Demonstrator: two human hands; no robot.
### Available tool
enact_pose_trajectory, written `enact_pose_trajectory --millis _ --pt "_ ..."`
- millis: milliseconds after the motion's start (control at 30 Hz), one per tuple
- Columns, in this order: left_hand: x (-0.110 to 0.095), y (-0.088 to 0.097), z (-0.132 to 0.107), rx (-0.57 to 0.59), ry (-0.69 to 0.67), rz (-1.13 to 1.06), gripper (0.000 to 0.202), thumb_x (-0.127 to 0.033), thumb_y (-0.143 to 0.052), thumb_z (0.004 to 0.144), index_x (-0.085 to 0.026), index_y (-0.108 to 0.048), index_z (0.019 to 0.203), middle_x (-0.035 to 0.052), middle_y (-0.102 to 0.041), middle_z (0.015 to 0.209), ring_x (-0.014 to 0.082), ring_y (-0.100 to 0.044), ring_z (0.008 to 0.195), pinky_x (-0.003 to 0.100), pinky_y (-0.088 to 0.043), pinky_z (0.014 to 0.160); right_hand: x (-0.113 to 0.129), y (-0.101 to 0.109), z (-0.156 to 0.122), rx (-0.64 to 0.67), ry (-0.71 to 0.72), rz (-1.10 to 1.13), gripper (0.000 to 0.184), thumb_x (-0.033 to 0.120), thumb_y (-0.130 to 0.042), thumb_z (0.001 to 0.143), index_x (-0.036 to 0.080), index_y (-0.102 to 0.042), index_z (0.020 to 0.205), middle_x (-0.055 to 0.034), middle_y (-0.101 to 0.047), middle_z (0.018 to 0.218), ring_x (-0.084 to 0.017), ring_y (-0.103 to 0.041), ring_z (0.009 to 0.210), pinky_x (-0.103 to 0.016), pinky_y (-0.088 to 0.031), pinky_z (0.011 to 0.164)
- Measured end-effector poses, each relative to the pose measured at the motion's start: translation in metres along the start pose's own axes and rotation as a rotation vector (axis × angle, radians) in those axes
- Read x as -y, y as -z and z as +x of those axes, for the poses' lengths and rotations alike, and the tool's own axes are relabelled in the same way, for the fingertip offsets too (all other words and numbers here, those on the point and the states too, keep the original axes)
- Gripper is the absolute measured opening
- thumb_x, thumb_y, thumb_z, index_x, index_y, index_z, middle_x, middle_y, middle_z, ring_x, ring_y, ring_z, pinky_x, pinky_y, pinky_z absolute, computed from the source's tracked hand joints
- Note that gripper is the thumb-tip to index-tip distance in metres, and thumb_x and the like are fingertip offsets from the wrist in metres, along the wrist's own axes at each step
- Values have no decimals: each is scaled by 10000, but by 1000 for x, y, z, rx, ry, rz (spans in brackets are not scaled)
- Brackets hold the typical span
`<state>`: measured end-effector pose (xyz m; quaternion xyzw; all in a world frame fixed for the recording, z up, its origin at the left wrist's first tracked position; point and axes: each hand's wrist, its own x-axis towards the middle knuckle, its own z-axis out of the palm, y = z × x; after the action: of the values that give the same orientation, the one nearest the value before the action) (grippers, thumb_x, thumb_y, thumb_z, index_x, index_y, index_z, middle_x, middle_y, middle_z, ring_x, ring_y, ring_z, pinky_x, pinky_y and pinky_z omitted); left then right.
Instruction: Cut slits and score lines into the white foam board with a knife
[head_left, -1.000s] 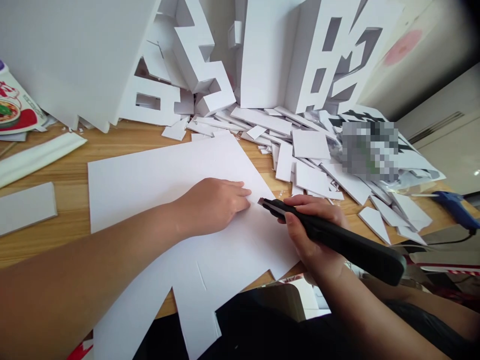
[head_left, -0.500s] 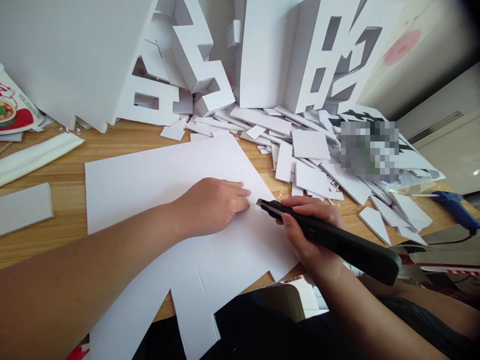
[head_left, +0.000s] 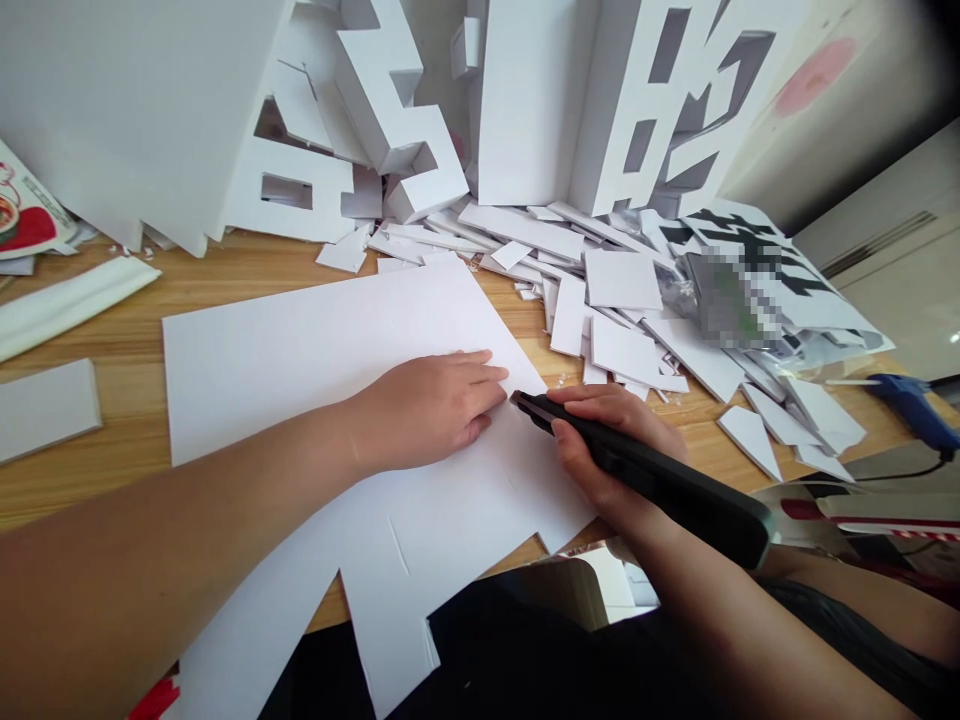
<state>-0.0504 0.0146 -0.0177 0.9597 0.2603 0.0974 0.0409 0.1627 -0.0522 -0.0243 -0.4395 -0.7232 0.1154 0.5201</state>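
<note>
A large white foam board [head_left: 300, 350] with cut-out notches lies on the wooden table and overhangs its front edge. Flat on the board, fingers stretched toward the right, rests my left hand [head_left: 427, 408]. My right hand [head_left: 619, 440] is wrapped round a black utility knife [head_left: 660, 480]. The knife's tip points left and sits at the board's surface, just right of my left fingertips. Whether the blade has gone into the board I cannot tell. Thin score lines show on the board near its lower middle.
Many white board offcuts [head_left: 622, 350] are heaped behind and right of the board. Tall white cut-out letter shapes [head_left: 532, 110] stand at the back. A blue glue gun [head_left: 911, 408] lies far right. On the left are a white strip [head_left: 75, 300] and a small white block [head_left: 49, 410].
The right hand and knife have shifted slightly left and up. My left fingers have spread a little and slid slightly right. The whole view has tilted a bit.
</note>
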Motion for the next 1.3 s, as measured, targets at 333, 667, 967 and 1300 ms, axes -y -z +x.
enact_pose_trajectory --millis 333,667,967,1300 --pt "1 -1 7 261 171 -40 542 -457 -399 998 -200 -368 1474 59 -212 1617 286 -121 1492 504 -183 1192 0 8 -7 86 107 -66 260 58 -707 729 195 -641 939 -115 -739 961 -209 -726 860 -326 -607 748" --pt "0 1 8 249 183 -23 480 -379 -383 1014 -240 -382 1473 58 -217 1616 323 -133 1486 559 -194 1167 4 13 -13 114 98 -119 298 110 -703 754 274 -630 992 -80 -737 1006 -256 -728 869 -414 -625 724" --pt "-1 3 9 288 192 -7 499 -398 -352 1022 -244 -340 1496 36 -185 1627 313 -96 1493 546 -167 1174 1 16 -16 124 106 -86 365 98 -703 753 306 -635 1045 -87 -739 1026 -270 -727 865 -444 -632 703" --pt "-2 4 11 310 198 2 501 -374 -359 1022 -246 -321 1505 34 -168 1629 306 -85 1495 541 -158 1176 4 33 -24 115 154 -95 350 71 -710 725 236 -644 1026 -90 -747 999 -235 -738 834 -365 -636 685"
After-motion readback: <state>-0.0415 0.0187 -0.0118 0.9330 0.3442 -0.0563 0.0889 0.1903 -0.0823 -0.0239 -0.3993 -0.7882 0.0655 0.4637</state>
